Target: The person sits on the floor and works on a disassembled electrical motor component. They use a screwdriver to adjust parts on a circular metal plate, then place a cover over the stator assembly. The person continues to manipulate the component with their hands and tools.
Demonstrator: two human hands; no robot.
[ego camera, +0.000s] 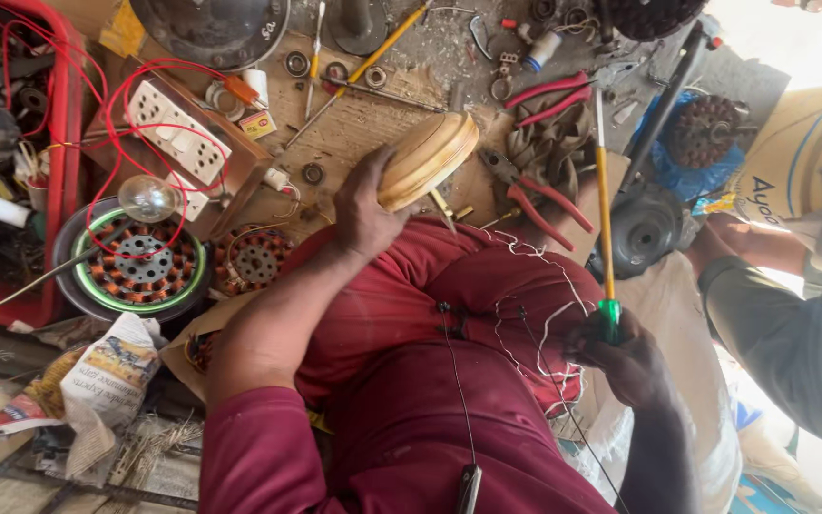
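My left hand (365,211) grips the wooden winding former (427,158), right hand (626,357) fisted round a screwdriver (605,205); former looks bare, winding probably unstarted.

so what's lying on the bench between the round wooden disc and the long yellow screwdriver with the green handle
In the head view, red-handled pliers lie between the round wooden disc in the left hand and the long yellow screwdriver in the right hand.
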